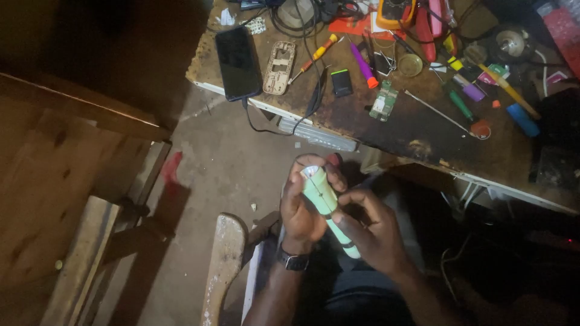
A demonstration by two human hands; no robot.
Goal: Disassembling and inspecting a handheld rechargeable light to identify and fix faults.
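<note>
Pinched between both hands over the lap, a pale green cylinder (326, 208) is wrapped by the left hand (302, 208) fingers at its top and gripped lower by the right hand (371, 232). It could probably be dropped onto the concrete floor (229, 163) if either grip slackened. At twelve o'clock, a cluttered workbench (417, 130) bearing a black phone (237, 62), screwdrivers (314, 57) and a circuit board (383, 101) is crowded close.

A worn workbench (417, 130) carries a black phone (237, 62), screwdrivers (314, 58), a circuit board (383, 101) and cables (314, 36).

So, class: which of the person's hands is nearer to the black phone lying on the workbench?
Left. The left hand, wrapped around the upper part of the pale green cylinder, lies below the black phone. The right hand grips the cylinder's lower end, further down and to the right.
</note>
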